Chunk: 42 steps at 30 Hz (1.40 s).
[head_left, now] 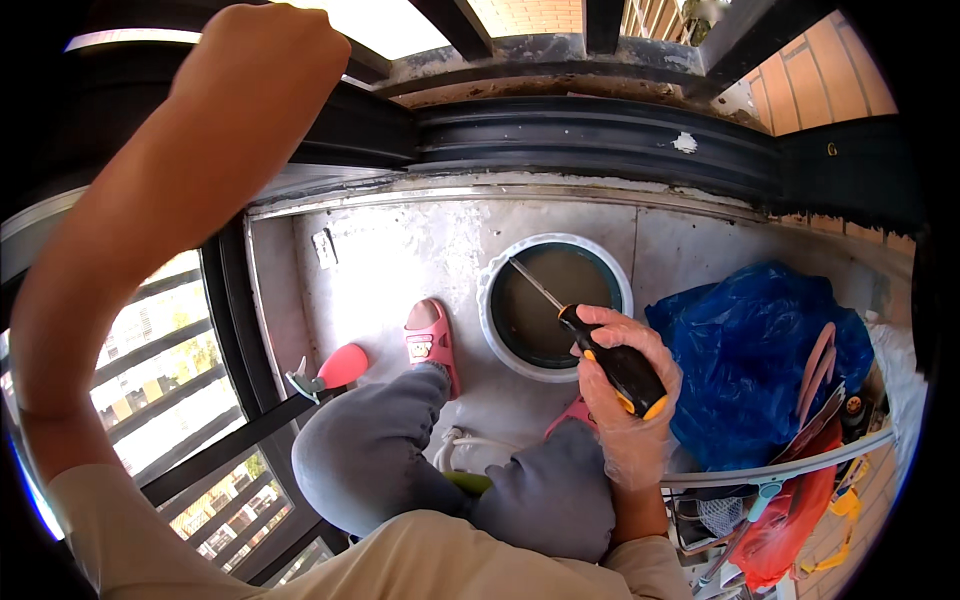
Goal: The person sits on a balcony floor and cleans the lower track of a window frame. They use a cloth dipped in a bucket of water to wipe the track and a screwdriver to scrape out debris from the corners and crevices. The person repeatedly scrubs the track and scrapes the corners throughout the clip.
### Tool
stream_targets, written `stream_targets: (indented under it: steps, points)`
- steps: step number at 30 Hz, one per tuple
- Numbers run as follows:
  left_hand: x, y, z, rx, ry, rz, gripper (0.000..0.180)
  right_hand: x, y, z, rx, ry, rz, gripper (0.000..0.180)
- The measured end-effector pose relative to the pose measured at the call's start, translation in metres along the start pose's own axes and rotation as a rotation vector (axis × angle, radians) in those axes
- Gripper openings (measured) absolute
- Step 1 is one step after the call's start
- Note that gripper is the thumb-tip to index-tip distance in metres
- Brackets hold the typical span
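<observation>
My right hand (640,430), in a clear plastic glove, is wrapped round the black and yellow handle of a screwdriver (622,368). Its metal shaft points up and left, over a round bucket (487,318) with a white rim and murky liquid inside. My left arm reaches far up to the left. At its end my bare left hand (270,55) is closed by the dark window frame (345,125); its fingertips and anything in them are hidden.
A blue plastic bag (745,360) fills the right side, above a rack (780,470) with a red bag (785,530). Near my pink slipper (432,345) are a pink paddle-shaped thing (343,366) and a pale hose (450,440). Dark railings (600,30) stand beyond the sill.
</observation>
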<state>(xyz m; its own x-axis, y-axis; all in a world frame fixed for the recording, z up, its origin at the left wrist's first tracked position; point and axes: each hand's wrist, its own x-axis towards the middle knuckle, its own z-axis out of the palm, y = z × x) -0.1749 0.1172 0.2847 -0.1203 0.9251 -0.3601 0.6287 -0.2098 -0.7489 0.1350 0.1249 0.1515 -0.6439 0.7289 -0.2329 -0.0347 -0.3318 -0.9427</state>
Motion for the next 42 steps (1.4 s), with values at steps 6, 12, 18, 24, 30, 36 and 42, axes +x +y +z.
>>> stream_targets:
  steps: [6,12,18,24,30,36,42]
  points:
    - [0.014,-0.011,0.031,0.216,-0.198,-0.023,0.007,-0.002,0.001,-0.005,0.002,0.044,0.045,0.03]
    - [0.014,-0.026,0.031,0.211,-0.105,0.228,0.004,-0.002,0.003,-0.009,0.013,0.035,0.022,0.029]
    - [0.023,-0.028,0.02,-0.035,-0.02,0.245,0.003,-0.003,0.002,-0.012,0.038,0.044,0.018,0.03]
    - [0.052,-0.014,-0.046,0.119,-0.271,0.334,0.008,-0.008,0.001,-0.019,0.05,0.052,0.005,0.03]
    - [0.012,-0.008,-0.097,-0.05,-0.17,0.164,0.017,-0.01,0.003,-0.023,0.067,0.058,-0.002,0.03]
    - [-0.055,-0.011,-0.087,-0.578,-0.155,-0.225,0.018,-0.009,0.004,-0.025,0.081,0.007,0.014,0.03]
    - [-0.052,-0.022,-0.034,-1.284,-0.302,-0.728,0.034,-0.013,0.004,-0.028,0.1,-0.002,0.037,0.031]
